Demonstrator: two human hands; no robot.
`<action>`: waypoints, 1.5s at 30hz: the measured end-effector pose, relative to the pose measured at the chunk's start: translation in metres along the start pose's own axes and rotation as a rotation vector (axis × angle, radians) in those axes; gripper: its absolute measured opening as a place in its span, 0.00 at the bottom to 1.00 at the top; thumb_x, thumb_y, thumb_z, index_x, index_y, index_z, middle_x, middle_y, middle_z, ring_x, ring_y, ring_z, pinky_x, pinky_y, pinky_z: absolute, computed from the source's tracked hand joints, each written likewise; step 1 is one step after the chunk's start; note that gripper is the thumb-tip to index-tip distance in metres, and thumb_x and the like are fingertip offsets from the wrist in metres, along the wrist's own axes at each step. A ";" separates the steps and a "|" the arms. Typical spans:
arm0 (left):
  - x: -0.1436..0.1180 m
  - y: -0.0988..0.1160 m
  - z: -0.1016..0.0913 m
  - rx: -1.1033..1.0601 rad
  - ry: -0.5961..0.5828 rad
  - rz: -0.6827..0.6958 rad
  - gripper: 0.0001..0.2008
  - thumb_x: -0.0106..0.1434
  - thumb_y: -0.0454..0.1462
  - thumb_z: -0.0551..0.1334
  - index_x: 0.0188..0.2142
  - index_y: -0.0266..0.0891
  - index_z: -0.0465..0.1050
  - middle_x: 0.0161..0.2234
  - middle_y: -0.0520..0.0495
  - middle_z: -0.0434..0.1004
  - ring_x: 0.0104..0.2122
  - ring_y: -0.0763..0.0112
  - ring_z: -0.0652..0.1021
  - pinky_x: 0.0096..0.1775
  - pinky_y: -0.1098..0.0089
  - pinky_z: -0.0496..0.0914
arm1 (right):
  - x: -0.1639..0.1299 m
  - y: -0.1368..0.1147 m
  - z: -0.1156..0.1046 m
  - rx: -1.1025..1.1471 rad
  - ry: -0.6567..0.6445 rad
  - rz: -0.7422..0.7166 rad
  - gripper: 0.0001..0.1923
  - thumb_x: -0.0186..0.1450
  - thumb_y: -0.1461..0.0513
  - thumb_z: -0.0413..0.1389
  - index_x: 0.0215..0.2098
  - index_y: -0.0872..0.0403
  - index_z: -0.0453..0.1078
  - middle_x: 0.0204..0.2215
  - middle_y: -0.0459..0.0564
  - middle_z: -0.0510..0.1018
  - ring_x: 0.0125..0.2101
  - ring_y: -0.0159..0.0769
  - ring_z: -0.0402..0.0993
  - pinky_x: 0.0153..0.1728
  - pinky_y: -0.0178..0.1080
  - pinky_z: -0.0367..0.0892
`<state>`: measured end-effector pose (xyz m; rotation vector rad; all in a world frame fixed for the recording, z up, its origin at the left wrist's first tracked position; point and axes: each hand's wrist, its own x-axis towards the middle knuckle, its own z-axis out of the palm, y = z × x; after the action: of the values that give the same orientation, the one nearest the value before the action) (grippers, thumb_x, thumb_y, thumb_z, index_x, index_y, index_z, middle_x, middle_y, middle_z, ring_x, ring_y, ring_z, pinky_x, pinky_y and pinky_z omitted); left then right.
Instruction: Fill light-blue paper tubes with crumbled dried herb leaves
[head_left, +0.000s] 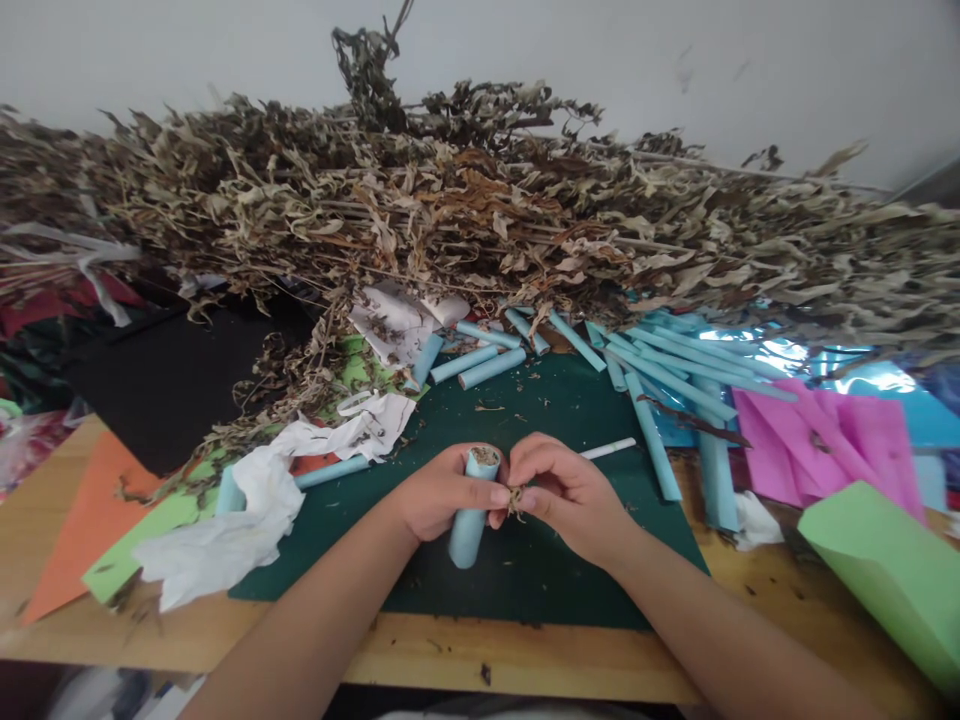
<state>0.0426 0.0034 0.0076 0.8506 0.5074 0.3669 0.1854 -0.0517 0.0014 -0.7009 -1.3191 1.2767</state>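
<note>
Over the green cutting mat (525, 570), the left hand (439, 495) grips a stuffed blue paper tube (472, 515); the right hand (566, 495) pinches dried leaf bits (516, 497) beside its mouth. Crumbs could spill; squeezing might crush the tube.

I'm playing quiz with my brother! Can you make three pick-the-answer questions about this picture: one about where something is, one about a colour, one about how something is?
1. Where is the heap of dried leaves?
A. behind the green mat
B. under the table
C. in a box

2. What colour is the paper tube in the left hand?
A. red
B. light blue
C. black

3. How is the tube's top end?
A. taped shut
C. squashed flat
B. open, with dried bits inside

Answers: 1 A, the heap lies beyond the green mat. 2 B, it looks light blue. 3 B, brown bits show in its open top, and the right hand pinches more beside it.
</note>
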 end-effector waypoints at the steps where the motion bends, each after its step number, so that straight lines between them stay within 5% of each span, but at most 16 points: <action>1: 0.000 -0.001 0.000 0.008 -0.012 0.010 0.12 0.39 0.36 0.66 0.22 0.32 0.65 0.16 0.52 0.68 0.16 0.78 0.68 0.22 0.75 0.64 | 0.000 0.001 -0.002 -0.022 0.001 0.000 0.04 0.57 0.63 0.54 0.32 0.50 0.66 0.32 0.46 0.61 0.25 0.28 0.69 0.26 0.37 0.69; 5: 0.000 -0.003 0.002 0.049 -0.029 0.067 0.12 0.41 0.37 0.66 0.24 0.32 0.67 0.17 0.51 0.68 0.17 0.78 0.69 0.23 0.75 0.64 | 0.001 0.002 -0.007 -0.128 0.027 -0.009 0.04 0.55 0.60 0.55 0.30 0.50 0.67 0.35 0.48 0.60 0.31 0.31 0.66 0.29 0.37 0.68; 10: -0.001 -0.004 0.004 0.077 0.096 0.158 0.11 0.40 0.36 0.65 0.23 0.32 0.67 0.16 0.52 0.68 0.17 0.78 0.68 0.21 0.76 0.61 | 0.002 0.001 -0.007 -0.373 0.126 -0.157 0.04 0.55 0.59 0.55 0.28 0.50 0.69 0.34 0.49 0.65 0.38 0.35 0.64 0.39 0.42 0.64; 18: 0.002 -0.011 0.008 0.054 0.278 0.325 0.09 0.42 0.35 0.65 0.23 0.34 0.65 0.17 0.55 0.66 0.17 0.80 0.66 0.22 0.76 0.60 | 0.002 -0.002 -0.007 -0.666 0.076 -0.311 0.13 0.58 0.64 0.50 0.42 0.48 0.65 0.36 0.51 0.68 0.37 0.35 0.65 0.37 0.41 0.64; 24: 0.002 -0.010 0.009 0.021 0.248 0.297 0.08 0.42 0.33 0.64 0.22 0.34 0.65 0.16 0.55 0.66 0.17 0.81 0.66 0.21 0.78 0.60 | 0.004 -0.003 -0.009 -0.840 0.048 -0.454 0.14 0.56 0.65 0.54 0.41 0.50 0.63 0.34 0.50 0.69 0.35 0.34 0.65 0.35 0.39 0.64; 31: 0.002 -0.005 0.010 -0.025 0.216 0.232 0.07 0.41 0.31 0.63 0.20 0.33 0.64 0.13 0.56 0.65 0.15 0.82 0.65 0.20 0.79 0.59 | 0.003 -0.002 -0.014 -0.959 0.022 -0.461 0.20 0.56 0.61 0.55 0.46 0.51 0.57 0.37 0.53 0.69 0.38 0.36 0.64 0.37 0.40 0.63; 35: 0.001 -0.004 0.012 -0.029 0.231 0.212 0.08 0.41 0.31 0.63 0.20 0.33 0.64 0.15 0.55 0.67 0.15 0.81 0.66 0.20 0.79 0.60 | 0.003 -0.002 -0.014 -0.999 -0.047 -0.517 0.19 0.55 0.61 0.56 0.44 0.52 0.59 0.36 0.52 0.69 0.36 0.36 0.65 0.36 0.41 0.63; 45: 0.000 -0.002 0.009 0.033 0.229 0.174 0.07 0.42 0.31 0.63 0.22 0.33 0.65 0.13 0.55 0.67 0.15 0.81 0.67 0.21 0.79 0.61 | 0.002 -0.003 -0.014 -1.066 0.041 -0.627 0.13 0.55 0.68 0.55 0.39 0.55 0.64 0.32 0.51 0.71 0.33 0.35 0.65 0.32 0.41 0.66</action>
<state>0.0478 -0.0033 0.0111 0.8919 0.6549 0.6223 0.1987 -0.0464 0.0019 -0.8942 -1.9612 -0.0183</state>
